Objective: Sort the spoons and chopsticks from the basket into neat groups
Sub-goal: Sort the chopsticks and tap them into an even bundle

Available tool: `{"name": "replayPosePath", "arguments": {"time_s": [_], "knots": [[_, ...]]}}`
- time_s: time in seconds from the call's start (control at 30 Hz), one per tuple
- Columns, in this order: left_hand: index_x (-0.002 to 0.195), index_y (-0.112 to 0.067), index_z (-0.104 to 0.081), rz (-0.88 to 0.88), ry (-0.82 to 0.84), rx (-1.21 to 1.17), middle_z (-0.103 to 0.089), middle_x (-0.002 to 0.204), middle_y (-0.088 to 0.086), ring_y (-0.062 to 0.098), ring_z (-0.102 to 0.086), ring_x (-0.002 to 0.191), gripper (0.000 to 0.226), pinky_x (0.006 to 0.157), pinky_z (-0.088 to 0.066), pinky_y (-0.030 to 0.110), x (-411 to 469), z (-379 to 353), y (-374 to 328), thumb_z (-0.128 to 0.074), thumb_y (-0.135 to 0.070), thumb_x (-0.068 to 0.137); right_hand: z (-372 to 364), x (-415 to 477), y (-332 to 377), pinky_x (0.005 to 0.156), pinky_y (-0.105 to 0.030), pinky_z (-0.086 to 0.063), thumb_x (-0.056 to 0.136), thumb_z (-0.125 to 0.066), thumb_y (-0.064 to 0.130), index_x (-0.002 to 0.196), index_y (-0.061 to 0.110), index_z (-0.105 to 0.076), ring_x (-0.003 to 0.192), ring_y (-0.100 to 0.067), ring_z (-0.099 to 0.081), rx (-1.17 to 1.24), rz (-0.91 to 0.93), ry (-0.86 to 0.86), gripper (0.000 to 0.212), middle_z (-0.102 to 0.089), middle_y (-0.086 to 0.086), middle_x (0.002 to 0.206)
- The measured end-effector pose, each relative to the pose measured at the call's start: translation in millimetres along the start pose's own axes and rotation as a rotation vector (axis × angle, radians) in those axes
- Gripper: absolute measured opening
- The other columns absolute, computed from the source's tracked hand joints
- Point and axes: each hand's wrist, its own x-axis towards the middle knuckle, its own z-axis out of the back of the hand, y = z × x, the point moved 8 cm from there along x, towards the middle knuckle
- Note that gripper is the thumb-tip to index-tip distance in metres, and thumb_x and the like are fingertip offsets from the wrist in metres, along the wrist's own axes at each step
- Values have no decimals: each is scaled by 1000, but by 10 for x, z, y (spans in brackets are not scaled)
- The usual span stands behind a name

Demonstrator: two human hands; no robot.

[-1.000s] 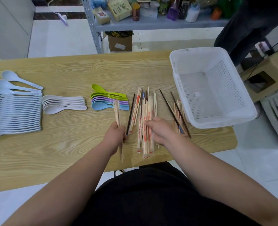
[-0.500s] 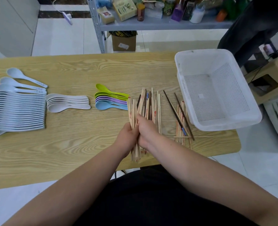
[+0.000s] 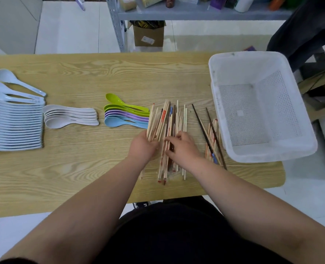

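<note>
A pile of pale wooden chopsticks (image 3: pixel 174 121) lies at the table's middle front. My left hand (image 3: pixel 141 146) grips a bundle of bare wooden chopsticks (image 3: pixel 154 120) at the pile's left side. My right hand (image 3: pixel 181 144) rests on the pile with its fingers spread over the sticks. A smaller group with two dark chopsticks (image 3: pixel 210 134) lies to the right. Left of the pile are coloured spoons (image 3: pixel 123 116), white spoons (image 3: pixel 68 116) and a long row of pale blue spoons (image 3: pixel 13 121). The white basket (image 3: pixel 260 105) stands empty at the right.
The wooden table (image 3: pixel 81 168) ends just in front of my hands. Behind it stand a metal shelf (image 3: pixel 196 13) with bottles and a cardboard box (image 3: pixel 148 36) on the floor. A person in dark clothes (image 3: pixel 306 27) stands at the back right.
My hands, pressed together round the bundle half a second ago, have parted. The left hand keeps the bare sticks, the right hand has moved onto the pile.
</note>
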Motion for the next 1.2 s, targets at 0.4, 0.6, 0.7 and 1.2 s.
{"name": "replayPosePath", "arguments": {"time_s": [0.4,0.6,0.7,1.2], "knots": [[113,-9,-57,-69,49,626,-62,111,14,36,-63,103,40,77,-48,39,470,-265,-237,-67,-41,91,97,75,-246,109,-39,-38,92,-67,27,134,28,-55,133,-25,-36,5,70,-23,44,-40,-2,140],[109,-8,-61,-63,67,712,-67,105,13,35,-66,100,30,70,-42,35,497,-311,-227,-62,-34,94,105,92,-326,101,-35,-46,91,-68,20,139,25,-51,128,-22,-45,52,37,-37,52,-39,1,140],[104,-10,-64,-46,85,732,-65,93,10,34,-66,96,23,69,-43,34,495,-327,-208,-58,-29,93,108,91,-350,97,-33,-46,91,-67,20,139,25,-50,121,-20,-48,69,13,-46,51,-43,2,132],[103,-17,-64,-81,82,802,-54,84,2,29,-64,88,31,68,-44,33,478,-309,-173,-58,-46,93,171,123,-470,59,-31,-40,93,-53,9,115,20,-52,78,-18,-53,-5,-152,-89,24,-55,0,97]]}}
